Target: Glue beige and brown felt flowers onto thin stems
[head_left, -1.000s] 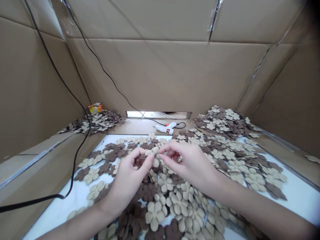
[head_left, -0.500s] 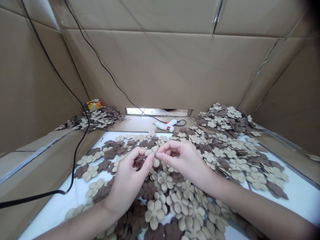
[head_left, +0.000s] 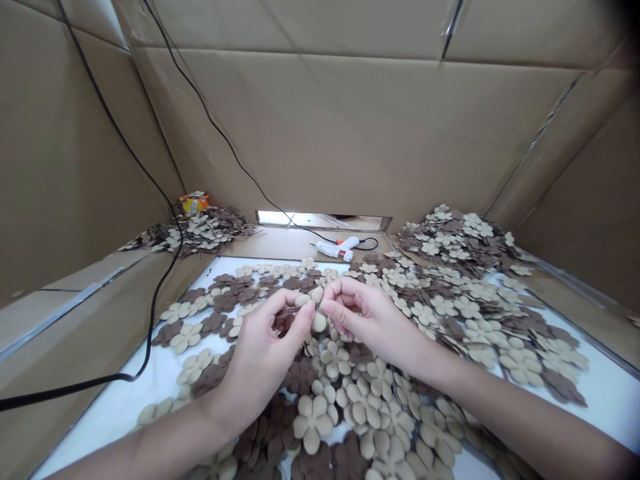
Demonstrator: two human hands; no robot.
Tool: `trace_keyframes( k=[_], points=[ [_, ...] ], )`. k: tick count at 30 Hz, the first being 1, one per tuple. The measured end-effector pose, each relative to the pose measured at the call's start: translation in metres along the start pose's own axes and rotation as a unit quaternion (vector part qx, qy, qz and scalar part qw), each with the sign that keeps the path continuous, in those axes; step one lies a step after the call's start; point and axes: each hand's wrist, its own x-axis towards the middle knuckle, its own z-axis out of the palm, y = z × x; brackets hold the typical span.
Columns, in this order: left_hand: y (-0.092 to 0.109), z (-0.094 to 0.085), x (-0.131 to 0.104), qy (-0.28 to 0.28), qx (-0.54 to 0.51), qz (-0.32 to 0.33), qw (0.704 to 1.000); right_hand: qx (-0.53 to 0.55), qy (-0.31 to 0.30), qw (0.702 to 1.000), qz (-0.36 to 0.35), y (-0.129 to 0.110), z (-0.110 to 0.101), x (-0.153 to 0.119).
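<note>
Between thumb and index finger, my left hand [head_left: 273, 340] pinches a beige petalled flower piece [head_left: 318, 323], raised above the scattered pieces. A strip with a fine checked pattern [head_left: 289, 311] shows behind the left thumb, partly hidden by the fingers. At the flower's right edge is my right hand [head_left: 363, 317], its thumb and index finger drawn together and the other fingers curled. Whatever lies between those fingertips is too small to make out. Beneath both hands, beige flower pieces [head_left: 313, 423] and dark brown ones [head_left: 300, 375] overlap loosely.
A white glue gun [head_left: 336, 249] lies beyond my hands, its black cable [head_left: 235, 157] running up the cardboard wall [head_left: 320, 133]. Flower piles stand at back right [head_left: 460, 240] and back left [head_left: 205, 230], the latter beside an orange packet [head_left: 194, 202]. A thicker black cable [head_left: 150, 327] crosses the left side.
My right fingertips have drawn slightly away from the flower's middle to its right edge. My left hand still holds the flower. The whole view has shifted a little.
</note>
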Motion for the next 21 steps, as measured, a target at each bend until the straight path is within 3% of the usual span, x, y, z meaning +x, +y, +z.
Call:
trace_keyframes(
  k=[6,9,13,15,18,21],
  points=[
    [-0.002,-0.001,0.001,-0.001,0.008,0.002,1.000,0.074,0.004,0.997,-0.009,0.000,-0.003,0.002],
    [0.000,-0.001,0.002,-0.002,0.004,-0.006,1.000,0.102,0.033,0.994,-0.032,-0.001,-0.007,0.004],
    [0.001,0.000,0.003,0.000,0.004,-0.022,1.000,0.015,0.108,0.991,-0.079,-0.005,-0.010,0.003],
    [0.000,0.001,0.005,-0.003,0.003,-0.030,1.000,-0.037,0.113,0.987,-0.109,-0.007,-0.009,0.001],
    [-0.002,0.002,0.007,-0.006,0.002,-0.032,0.999,-0.029,0.067,0.986,-0.147,-0.009,-0.007,-0.004],
    [-0.002,0.002,0.008,-0.007,-0.007,-0.031,0.999,0.063,-0.046,0.986,-0.150,-0.009,-0.008,-0.010]
  ],
)
